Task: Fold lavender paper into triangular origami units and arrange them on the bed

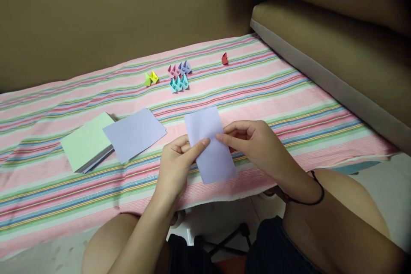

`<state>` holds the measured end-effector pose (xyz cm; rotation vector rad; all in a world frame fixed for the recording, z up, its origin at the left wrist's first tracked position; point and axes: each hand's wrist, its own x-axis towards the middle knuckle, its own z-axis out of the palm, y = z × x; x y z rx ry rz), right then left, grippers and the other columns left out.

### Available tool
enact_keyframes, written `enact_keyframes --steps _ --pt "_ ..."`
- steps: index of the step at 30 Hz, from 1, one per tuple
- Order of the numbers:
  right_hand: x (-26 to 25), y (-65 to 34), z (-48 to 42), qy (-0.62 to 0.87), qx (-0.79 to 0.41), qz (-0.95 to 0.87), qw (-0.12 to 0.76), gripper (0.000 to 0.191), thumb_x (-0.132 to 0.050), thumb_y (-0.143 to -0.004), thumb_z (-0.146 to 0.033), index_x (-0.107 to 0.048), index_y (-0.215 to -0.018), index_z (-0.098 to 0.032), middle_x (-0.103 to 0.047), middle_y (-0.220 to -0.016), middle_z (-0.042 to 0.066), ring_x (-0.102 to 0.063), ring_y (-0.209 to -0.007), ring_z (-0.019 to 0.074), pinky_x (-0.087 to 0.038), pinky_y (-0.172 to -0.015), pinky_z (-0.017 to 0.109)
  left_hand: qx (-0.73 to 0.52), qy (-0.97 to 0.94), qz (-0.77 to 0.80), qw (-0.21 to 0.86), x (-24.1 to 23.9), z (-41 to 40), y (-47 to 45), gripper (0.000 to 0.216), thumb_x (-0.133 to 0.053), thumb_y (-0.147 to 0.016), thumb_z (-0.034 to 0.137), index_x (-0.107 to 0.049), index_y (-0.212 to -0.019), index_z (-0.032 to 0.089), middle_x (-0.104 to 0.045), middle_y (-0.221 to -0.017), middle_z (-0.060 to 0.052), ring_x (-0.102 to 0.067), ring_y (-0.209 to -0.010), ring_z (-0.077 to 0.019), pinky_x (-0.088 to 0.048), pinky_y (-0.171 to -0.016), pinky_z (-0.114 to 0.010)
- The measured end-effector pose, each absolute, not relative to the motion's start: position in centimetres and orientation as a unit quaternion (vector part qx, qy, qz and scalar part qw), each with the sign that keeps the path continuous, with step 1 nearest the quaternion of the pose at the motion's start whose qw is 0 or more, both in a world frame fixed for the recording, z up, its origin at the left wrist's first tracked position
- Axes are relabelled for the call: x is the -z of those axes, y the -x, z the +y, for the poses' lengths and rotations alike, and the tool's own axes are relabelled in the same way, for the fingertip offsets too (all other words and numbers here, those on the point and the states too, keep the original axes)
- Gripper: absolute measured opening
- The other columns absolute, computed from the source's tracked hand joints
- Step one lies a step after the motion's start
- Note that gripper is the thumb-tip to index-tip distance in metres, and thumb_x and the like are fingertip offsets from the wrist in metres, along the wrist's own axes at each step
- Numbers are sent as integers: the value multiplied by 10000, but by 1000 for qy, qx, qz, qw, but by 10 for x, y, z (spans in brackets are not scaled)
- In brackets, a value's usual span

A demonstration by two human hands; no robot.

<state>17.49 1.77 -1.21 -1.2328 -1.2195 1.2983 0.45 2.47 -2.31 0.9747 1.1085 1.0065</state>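
Observation:
A sheet of lilac paper (218, 160) is held upright between both hands, above the near edge of the striped cloth. My left hand (178, 160) pinches its left edge, thumb on the front face and fingers behind. At the right edge my right hand (248, 137) pinches it too, thumb tip and fingers close to the left thumb. The paper looks flat, with a slight bend near the thumbs. To the left lie a few lilac sheets (136, 132), partly over a stack of paper with a pale green sheet (88, 141) on top.
Small folded paper pieces stand farther back: yellow-green ones (151, 78), pink ones (174, 71), lilac ones (185, 67), turquoise ones (179, 84) and a red one (224, 58). The striped cloth (272, 107) covers the surface. A brown cushion (321, 47) borders the right side.

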Motion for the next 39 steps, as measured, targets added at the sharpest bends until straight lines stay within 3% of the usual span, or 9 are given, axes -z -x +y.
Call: enact_keyframes --steps 5,14,23,32,39 --pt "8 -172 12 483 -489 -520 507 96 -719 -743 -284 -711 -785 -198 -712 -774 3 -660 -725 145 -527 -615 231 -472 -441 457 612 20 23 -5 156 -741 -738 287 -719 -837 168 -684 -648 -6 -616 -589 -117 -510 -572 -212" --pt "-2 -161 -1 483 -381 -581 532 46 -663 -801 -208 -690 -765 -213 -700 -737 -40 -645 -671 96 -496 -592 173 -562 -404 404 598 21 20 -10 82 -738 -743 253 -720 -802 198 -673 -619 28 -606 -575 -99 -534 -609 -216" --pt "-9 -162 -6 510 -287 -618 525 62 -658 -794 -174 -685 -747 -205 -711 -719 -28 -647 -637 108 -497 -583 202 -582 -407 381 592 24 18 -13 80 -736 -747 245 -717 -811 202 -718 -719 7 -637 -637 -109 -532 -613 -209" --pt "-11 -162 -12 510 -203 -668 502 81 -624 -837 -268 -663 -767 -273 -708 -712 -14 -646 -629 164 -493 -603 287 -566 -398 401 601 23 16 -14 237 -769 -689 349 -680 -834 185 -722 -738 -19 -665 -683 -166 -533 -666 -274" --pt "-11 -161 -16 494 -171 -683 510 83 -618 -836 -211 -658 -766 -232 -688 -684 4 -631 -622 149 -476 -603 267 -568 -394 383 613 24 17 -14 166 -755 -719 302 -697 -829 191 -719 -718 -10 -643 -662 -137 -527 -657 -250"
